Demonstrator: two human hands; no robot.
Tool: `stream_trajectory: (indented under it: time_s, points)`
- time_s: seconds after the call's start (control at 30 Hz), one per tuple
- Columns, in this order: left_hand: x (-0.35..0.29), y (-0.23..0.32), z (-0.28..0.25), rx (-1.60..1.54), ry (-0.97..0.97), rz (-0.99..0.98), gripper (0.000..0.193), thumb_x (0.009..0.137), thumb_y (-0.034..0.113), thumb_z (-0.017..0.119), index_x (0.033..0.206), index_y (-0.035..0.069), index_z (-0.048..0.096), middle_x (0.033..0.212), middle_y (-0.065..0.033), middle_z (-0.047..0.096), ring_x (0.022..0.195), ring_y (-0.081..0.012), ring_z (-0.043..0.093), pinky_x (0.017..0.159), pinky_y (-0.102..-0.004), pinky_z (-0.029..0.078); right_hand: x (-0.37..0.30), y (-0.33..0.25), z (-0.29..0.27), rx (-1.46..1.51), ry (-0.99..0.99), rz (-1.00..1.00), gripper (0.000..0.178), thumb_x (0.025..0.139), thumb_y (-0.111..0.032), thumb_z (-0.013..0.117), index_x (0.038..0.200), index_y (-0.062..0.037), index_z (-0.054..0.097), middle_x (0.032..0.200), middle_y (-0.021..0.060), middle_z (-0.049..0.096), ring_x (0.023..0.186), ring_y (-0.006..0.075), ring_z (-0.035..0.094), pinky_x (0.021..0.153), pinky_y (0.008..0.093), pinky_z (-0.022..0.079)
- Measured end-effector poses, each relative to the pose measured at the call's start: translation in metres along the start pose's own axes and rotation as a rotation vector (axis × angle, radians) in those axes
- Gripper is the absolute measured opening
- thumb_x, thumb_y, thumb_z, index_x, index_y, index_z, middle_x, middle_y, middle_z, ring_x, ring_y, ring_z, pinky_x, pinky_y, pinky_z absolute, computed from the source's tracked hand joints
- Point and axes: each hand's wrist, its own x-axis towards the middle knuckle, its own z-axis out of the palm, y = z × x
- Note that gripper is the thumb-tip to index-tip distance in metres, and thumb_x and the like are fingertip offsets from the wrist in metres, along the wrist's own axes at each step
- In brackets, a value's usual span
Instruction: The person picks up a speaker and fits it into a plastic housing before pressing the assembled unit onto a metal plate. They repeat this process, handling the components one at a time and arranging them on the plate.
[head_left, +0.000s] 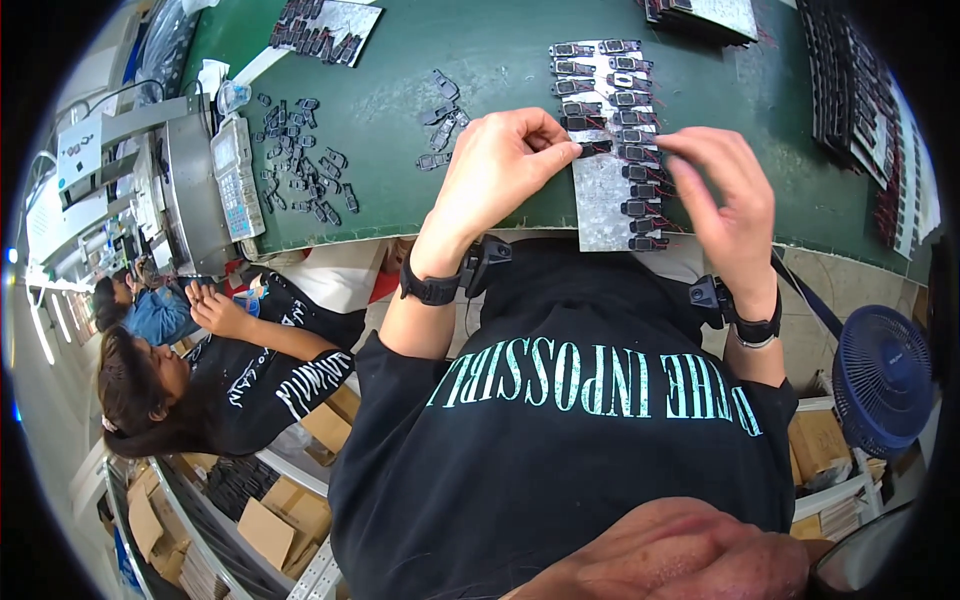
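A narrow grey metal plate [603, 215] lies on the green table in front of me. Two columns of small black speaker-like parts with thin red wires sit on it; the right column [640, 208] runs further toward me than the left. My left hand [508, 152] is over the plate's left edge, thumb and forefinger pinched on one small black part [596, 148] at the near end of the left column. At the right edge, my right hand [728, 190] has its fingers stretched and thumb apart, with the forefinger tip close to a part in the right column.
Loose black parts [300, 150] lie scattered at the left, with a few more [440, 112] near my left hand. Filled plates stand stacked [850, 100] at the right. A grey machine with a keypad [238, 190] is at the left, beside a seated co-worker [230, 370]. A blue fan [882, 375] stands right.
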Motion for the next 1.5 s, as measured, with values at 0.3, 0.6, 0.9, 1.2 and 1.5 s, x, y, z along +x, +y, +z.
stream_trajectory:
  time_s: [0.3, 0.6, 0.9, 1.2, 1.5]
  points:
    - [-0.007, -0.008, 0.023, 0.222, 0.427, 0.338, 0.017, 0.082, 0.015, 0.076, 0.096, 0.007, 0.072, 0.077, -0.0059, 0.066, 0.065, -0.0236, 0.065, 0.059, -0.0344, 0.052, 0.026, 0.004, 0.031, -0.265, -0.225, -0.274, 0.048, 0.076, 0.009, 0.060, 0.122, -0.0042, 0.065, 0.118, 0.0100, 0.061, 0.113, 0.0317, 0.055, 0.097, 0.0420, 0.047]
    - [-0.007, -0.020, 0.032, 0.447, 0.554, 0.550, 0.016, 0.082, 0.010, 0.074, 0.098, 0.011, 0.071, 0.083, -0.0021, 0.061, 0.076, -0.0200, 0.063, 0.058, -0.0343, 0.052, 0.027, 0.002, 0.035, -0.302, -0.278, -0.275, 0.050, 0.075, 0.008, 0.060, 0.123, -0.0040, 0.064, 0.120, 0.0109, 0.060, 0.116, 0.0324, 0.054, 0.098, 0.0421, 0.047]
    - [-0.002, -0.026, -0.019, 0.570, 0.809, 0.443, 0.012, 0.082, 0.019, 0.075, 0.089, 0.010, 0.071, 0.082, -0.0046, 0.065, 0.078, -0.0238, 0.063, 0.062, -0.0358, 0.053, 0.036, -0.005, 0.018, -0.256, -0.227, -0.254, 0.038, 0.082, 0.007, 0.061, 0.118, -0.0019, 0.067, 0.117, 0.0115, 0.064, 0.112, 0.0325, 0.058, 0.097, 0.0411, 0.046]
    - [0.010, -0.033, -0.051, 0.852, 0.667, 0.291, 0.013, 0.083, 0.019, 0.073, 0.079, 0.007, 0.067, 0.083, -0.0083, 0.064, 0.084, -0.0286, 0.062, 0.067, -0.0385, 0.053, 0.080, 0.005, -0.069, -0.368, 0.161, -0.110, 0.026, 0.091, -0.002, 0.061, 0.115, -0.0003, 0.068, 0.108, 0.0111, 0.068, 0.096, 0.0251, 0.065, 0.086, 0.0327, 0.050]
    - [0.017, -0.022, -0.043, 0.666, 0.526, 0.303, 0.012, 0.082, 0.014, 0.073, 0.090, 0.006, 0.068, 0.090, -0.0072, 0.066, 0.088, -0.0279, 0.061, 0.074, -0.0383, 0.051, 0.159, 0.075, -0.088, -0.458, 0.202, 0.098, 0.025, 0.094, -0.018, 0.063, 0.115, -0.0054, 0.070, 0.101, 0.0105, 0.070, 0.086, 0.0213, 0.067, 0.078, 0.0309, 0.051]
